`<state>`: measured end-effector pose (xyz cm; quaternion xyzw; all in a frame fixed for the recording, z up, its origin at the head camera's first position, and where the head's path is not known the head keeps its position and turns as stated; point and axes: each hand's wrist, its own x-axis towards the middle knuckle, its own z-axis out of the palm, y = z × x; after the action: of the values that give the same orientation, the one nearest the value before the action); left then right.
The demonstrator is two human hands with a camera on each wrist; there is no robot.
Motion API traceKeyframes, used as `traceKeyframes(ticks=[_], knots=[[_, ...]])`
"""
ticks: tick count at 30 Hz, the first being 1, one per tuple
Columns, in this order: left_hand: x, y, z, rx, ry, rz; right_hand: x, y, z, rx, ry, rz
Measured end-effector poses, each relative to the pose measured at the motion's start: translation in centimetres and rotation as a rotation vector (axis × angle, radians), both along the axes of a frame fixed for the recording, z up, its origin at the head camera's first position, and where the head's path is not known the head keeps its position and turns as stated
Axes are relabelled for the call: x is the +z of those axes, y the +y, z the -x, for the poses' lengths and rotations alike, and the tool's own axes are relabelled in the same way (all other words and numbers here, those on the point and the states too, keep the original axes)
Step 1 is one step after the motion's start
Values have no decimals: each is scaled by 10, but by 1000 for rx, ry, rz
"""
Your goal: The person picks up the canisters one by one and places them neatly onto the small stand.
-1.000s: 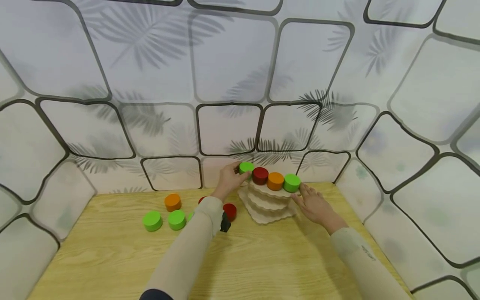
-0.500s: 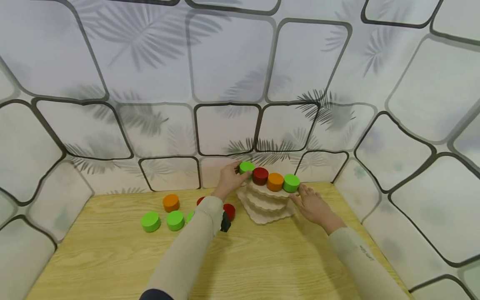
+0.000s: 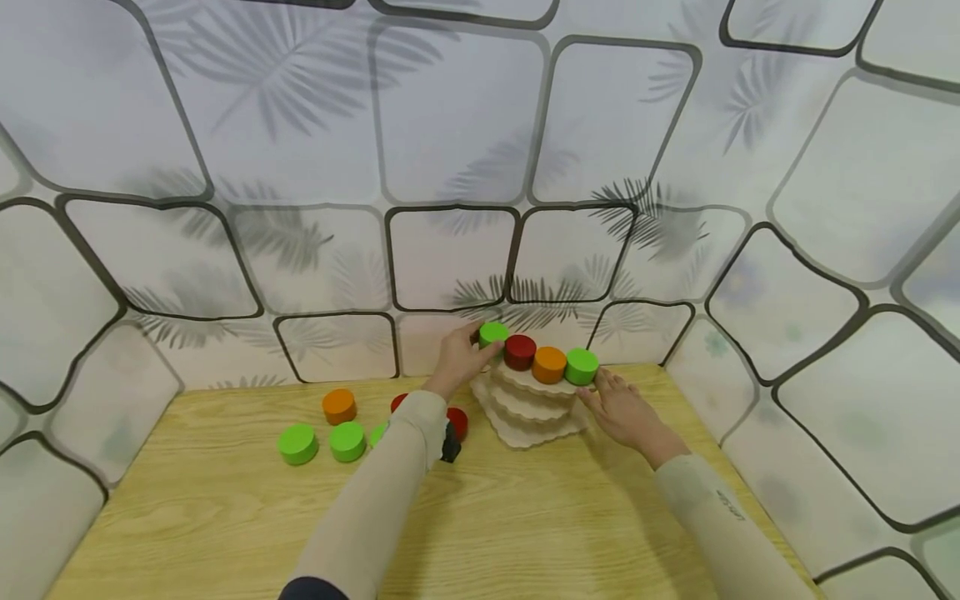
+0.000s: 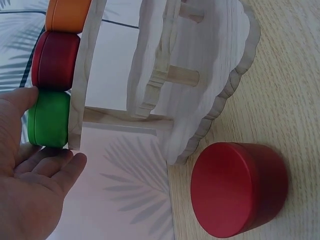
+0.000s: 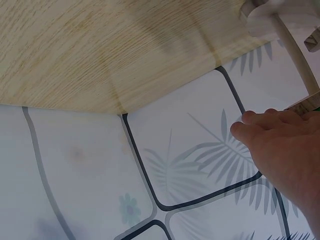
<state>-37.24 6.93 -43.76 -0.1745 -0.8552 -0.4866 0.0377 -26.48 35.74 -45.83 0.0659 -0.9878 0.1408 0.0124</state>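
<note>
A three-tier wooden stand [image 3: 531,406] with scalloped edges stands near the back wall. Along its top tier sit a green round tin [image 3: 492,334], a red tin [image 3: 520,352], an orange tin [image 3: 550,365] and a second green tin [image 3: 582,367], side by side. My left hand [image 3: 459,362] holds the leftmost green tin [image 4: 48,119] between thumb and fingers, right at the tier's end in the left wrist view. At the opposite end my right hand [image 3: 626,408] lies with fingers extended beside the rightmost green tin and the tier's edge. The right wrist view shows this hand [image 5: 285,145] from the side.
Left of the stand, an orange tin [image 3: 339,406], several green tins [image 3: 297,444] and red tins [image 3: 457,421] rest on the wooden table [image 3: 540,525]; my left forearm partly covers some. A patterned wall [image 3: 450,258] closes off the back and sides.
The view has shifted slightly, so the table's things appear a little further left. Both hands and the tins on the top tier keep their places.
</note>
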Motion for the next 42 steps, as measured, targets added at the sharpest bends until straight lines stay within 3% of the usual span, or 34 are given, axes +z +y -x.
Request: traceKeyframes(ticks=[9, 16, 21, 27, 42], knots=[[2, -5, -1, -6, 7, -12, 2, -5, 2, 6, -10, -2], [1, -11, -3, -23, -31, -20, 3, -7, 2, 9, -5, -3], [-2, -20, -9, -34, -65, -81, 3, -7, 2, 8, -15, -4], [-7, -33, -19, -17, -48, -177, 5, -8, 0, 9, -23, -10], [-25, -66, -55, -16, -28, -229, 5, -4, -3, -3, -31, -12]])
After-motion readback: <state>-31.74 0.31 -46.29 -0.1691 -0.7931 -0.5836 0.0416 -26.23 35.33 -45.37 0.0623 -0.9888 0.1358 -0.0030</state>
